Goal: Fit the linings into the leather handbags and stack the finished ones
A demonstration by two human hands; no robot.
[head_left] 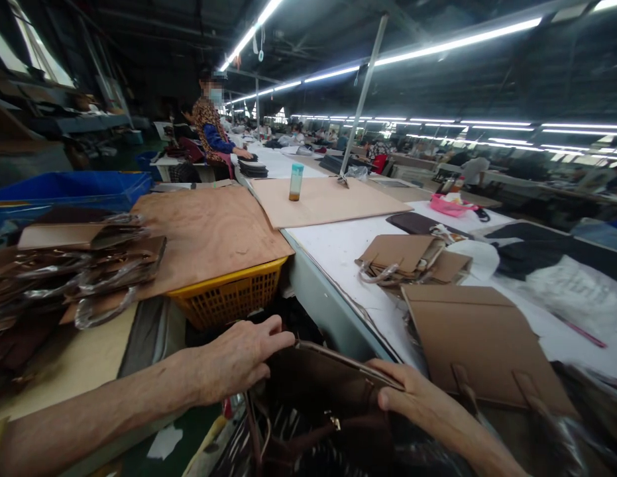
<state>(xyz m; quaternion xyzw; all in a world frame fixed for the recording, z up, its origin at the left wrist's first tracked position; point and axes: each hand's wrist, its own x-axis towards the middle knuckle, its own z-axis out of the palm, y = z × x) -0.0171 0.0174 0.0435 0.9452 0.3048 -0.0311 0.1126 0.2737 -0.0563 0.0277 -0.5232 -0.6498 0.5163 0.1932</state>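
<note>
Left hand (238,361) has thumb and fingers pinched on the rim of a brown bag (338,381); right hand (412,394) is closed on the same rim farther along. Bag's in front of me, beside the desk (325,248), so I'd call this one mid-handling, not done. Other bags (480,324) lie right on the desk, bag pile (84,235) far left; can't tell which are finished.

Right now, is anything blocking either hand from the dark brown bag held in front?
Nothing visible: the left hand and right hand both hold the upper edge of the dark brown bag directly.
</note>
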